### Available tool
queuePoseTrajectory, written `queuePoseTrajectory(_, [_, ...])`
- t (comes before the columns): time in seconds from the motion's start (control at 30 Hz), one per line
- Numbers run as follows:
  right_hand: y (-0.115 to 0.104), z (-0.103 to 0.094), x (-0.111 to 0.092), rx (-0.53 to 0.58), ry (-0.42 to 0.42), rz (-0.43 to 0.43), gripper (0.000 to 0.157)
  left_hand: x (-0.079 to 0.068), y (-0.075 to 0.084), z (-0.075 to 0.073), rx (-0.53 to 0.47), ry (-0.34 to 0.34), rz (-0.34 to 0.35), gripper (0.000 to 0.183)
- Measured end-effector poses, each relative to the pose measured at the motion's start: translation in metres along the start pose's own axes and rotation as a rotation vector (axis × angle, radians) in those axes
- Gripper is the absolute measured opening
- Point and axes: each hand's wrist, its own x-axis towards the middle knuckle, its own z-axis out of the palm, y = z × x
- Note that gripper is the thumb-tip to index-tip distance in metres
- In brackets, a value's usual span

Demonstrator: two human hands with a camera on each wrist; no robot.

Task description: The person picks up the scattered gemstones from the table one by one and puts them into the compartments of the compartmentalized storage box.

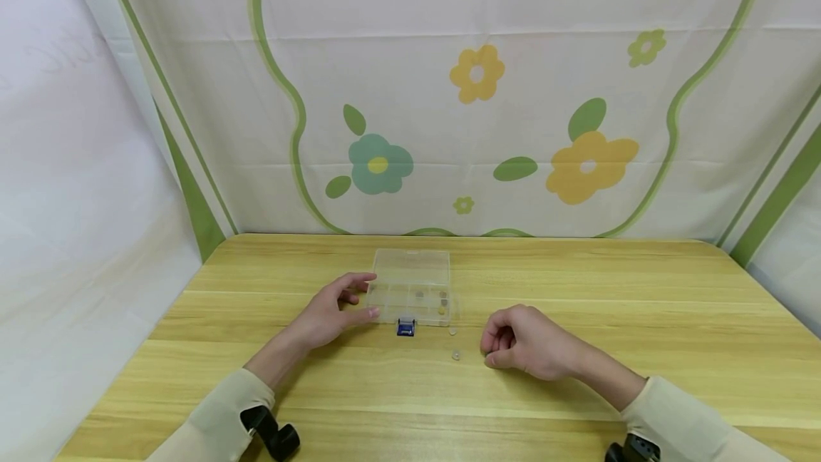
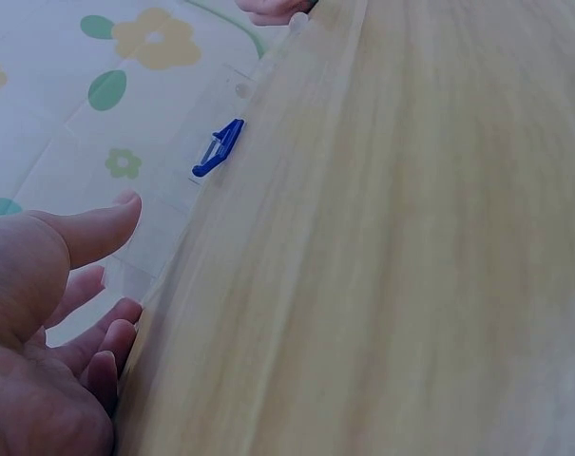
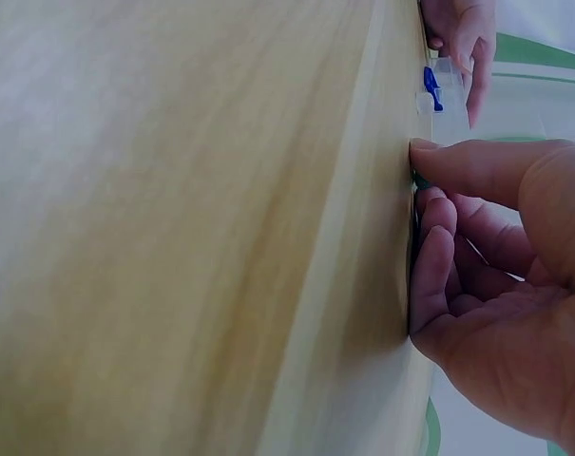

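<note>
A clear plastic compartment box (image 1: 410, 269) lies on the table with its lid raised at the back and a blue latch (image 1: 405, 327) at its front. Several small round pieces (image 1: 442, 301) sit in its right-hand compartments. My left hand (image 1: 330, 314) is at the box's left side, thumb and fingers spread apart; whether they touch the box I cannot tell. To the right of the box, my right hand (image 1: 529, 344) is low at the tabletop. It pinches a small dark green piece (image 3: 419, 179) between thumb and fingertips, mostly hidden by them.
Two small pale translucent pieces, a nearer one (image 1: 456, 355) and a farther one (image 1: 452, 331), lie on the wooden table (image 1: 410, 405) between the box and my right hand. A flower-printed cloth (image 1: 410, 105) hangs behind the table's back edge.
</note>
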Motion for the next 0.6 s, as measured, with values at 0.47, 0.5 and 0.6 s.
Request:
queuePoseTrajectory(0.47, [0.0024,-0.0031,0.0028,-0.067,0.031,-0.013,0.008,-0.0009,0.0,-0.0015,0.007,0.0,0.007,0.063])
queuePoseTrajectory(0.5, [0.0024,-0.0034,0.0033,-0.072,0.037,-0.013,0.009,-0.0008,0.0001,-0.0014,0.007,-0.001,0.005,0.063])
queuePoseTrajectory(0.6, [0.002,-0.0042,0.0051,-0.085,0.061,-0.008,0.014,-0.0004,0.0008,-0.0012,0.006,0.001,0.001,0.063])
